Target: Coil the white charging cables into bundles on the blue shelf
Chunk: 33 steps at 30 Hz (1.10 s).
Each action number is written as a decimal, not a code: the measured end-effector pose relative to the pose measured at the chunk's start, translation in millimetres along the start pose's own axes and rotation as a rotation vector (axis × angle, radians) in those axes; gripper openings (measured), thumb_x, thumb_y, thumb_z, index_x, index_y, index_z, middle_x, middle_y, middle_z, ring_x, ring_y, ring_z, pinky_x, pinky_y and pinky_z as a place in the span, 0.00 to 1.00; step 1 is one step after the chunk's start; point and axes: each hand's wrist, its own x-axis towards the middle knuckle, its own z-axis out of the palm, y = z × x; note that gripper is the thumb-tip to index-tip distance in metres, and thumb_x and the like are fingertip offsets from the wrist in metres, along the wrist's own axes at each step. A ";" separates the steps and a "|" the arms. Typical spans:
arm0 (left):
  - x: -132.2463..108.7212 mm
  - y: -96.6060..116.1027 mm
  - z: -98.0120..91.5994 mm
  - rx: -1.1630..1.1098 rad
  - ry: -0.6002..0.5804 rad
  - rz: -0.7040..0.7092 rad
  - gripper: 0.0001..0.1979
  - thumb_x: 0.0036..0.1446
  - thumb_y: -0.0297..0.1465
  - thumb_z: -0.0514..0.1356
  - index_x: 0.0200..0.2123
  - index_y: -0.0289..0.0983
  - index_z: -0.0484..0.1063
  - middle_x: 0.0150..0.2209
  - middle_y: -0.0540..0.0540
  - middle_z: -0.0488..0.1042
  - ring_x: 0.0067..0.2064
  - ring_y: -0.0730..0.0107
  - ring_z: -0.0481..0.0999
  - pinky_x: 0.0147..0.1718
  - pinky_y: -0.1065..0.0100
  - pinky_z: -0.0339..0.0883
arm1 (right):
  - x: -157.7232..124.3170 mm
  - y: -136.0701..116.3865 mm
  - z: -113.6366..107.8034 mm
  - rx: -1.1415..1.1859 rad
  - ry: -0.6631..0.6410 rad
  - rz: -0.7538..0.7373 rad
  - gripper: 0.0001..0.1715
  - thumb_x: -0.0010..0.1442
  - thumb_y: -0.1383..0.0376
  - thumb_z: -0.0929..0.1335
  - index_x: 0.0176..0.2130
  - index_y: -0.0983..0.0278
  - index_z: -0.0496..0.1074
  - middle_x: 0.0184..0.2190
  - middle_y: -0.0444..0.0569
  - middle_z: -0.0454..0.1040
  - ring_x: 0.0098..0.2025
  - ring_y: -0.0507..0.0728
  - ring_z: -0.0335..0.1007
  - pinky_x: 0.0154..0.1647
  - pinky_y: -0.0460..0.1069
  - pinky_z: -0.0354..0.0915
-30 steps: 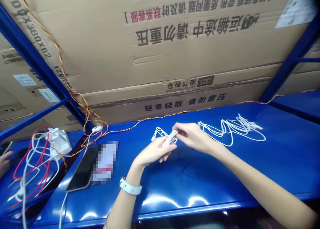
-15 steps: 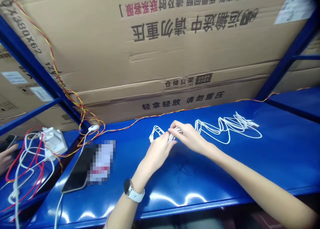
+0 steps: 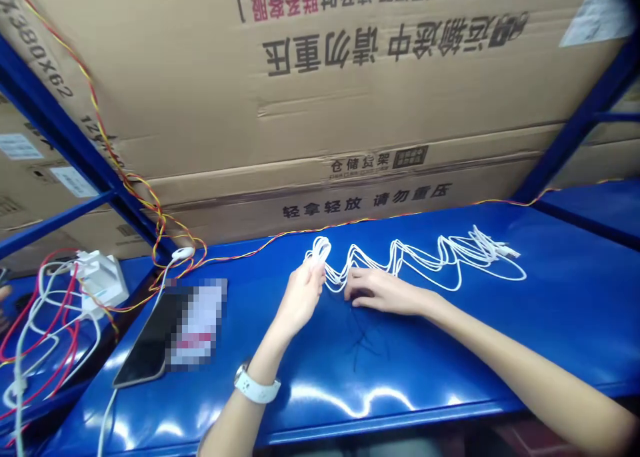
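A bundle of white charging cables (image 3: pixel 420 260) lies stretched in loose zigzags along the blue steel shelf (image 3: pixel 400 357). My left hand (image 3: pixel 300 297), with a white-banded watch (image 3: pixel 257 389) on its wrist, pinches the looped end of the cables (image 3: pixel 317 250) and lifts it slightly. My right hand (image 3: pixel 385 292) lies palm down on the shelf, its fingertips beside the cables and holding nothing. At the far right end, a small cable connector (image 3: pixel 513 252) shows.
A black smartphone (image 3: pixel 143 344) lies beside a pixelated packet (image 3: pixel 200 324). A white power adapter (image 3: pixel 100 282) with red and white wires stands to the left. A twisted red-yellow wire (image 3: pixel 280 238) runs along the cardboard boxes (image 3: pixel 350 90). Another person's hand (image 3: pixel 3 294) shows at the left edge.
My hands have come apart. The right hand has dropped from the bundle to the shelf, and the cables now spread in zigzags up to the left hand. The view has shifted slightly.
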 end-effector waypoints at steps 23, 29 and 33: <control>-5.1 -8.7 24.5 -0.342 -0.307 -0.250 0.18 0.53 0.46 0.57 0.31 0.37 0.58 0.22 0.57 0.52 0.18 0.86 0.45 0.14 0.80 0.38 | 5.7 -22.1 11.5 0.437 0.600 0.217 0.09 0.57 0.61 0.66 0.32 0.64 0.71 0.32 0.48 0.74 0.35 0.55 0.70 0.38 0.50 0.66; -1.2 -15.3 27.8 -0.322 -0.209 -0.237 0.19 0.54 0.48 0.54 0.30 0.37 0.57 0.21 0.58 0.51 0.17 0.85 0.44 0.13 0.79 0.38 | 6.1 -24.3 17.7 0.372 0.603 0.238 0.09 0.56 0.61 0.67 0.33 0.63 0.74 0.32 0.48 0.76 0.35 0.55 0.71 0.39 0.51 0.66; 0.2 -13.4 24.7 -0.349 -0.197 -0.219 0.18 0.56 0.46 0.53 0.30 0.37 0.58 0.21 0.58 0.51 0.17 0.86 0.44 0.14 0.80 0.38 | 8.3 -21.7 14.1 0.625 0.482 0.320 0.14 0.53 0.57 0.68 0.30 0.66 0.73 0.28 0.48 0.74 0.30 0.54 0.70 0.34 0.50 0.68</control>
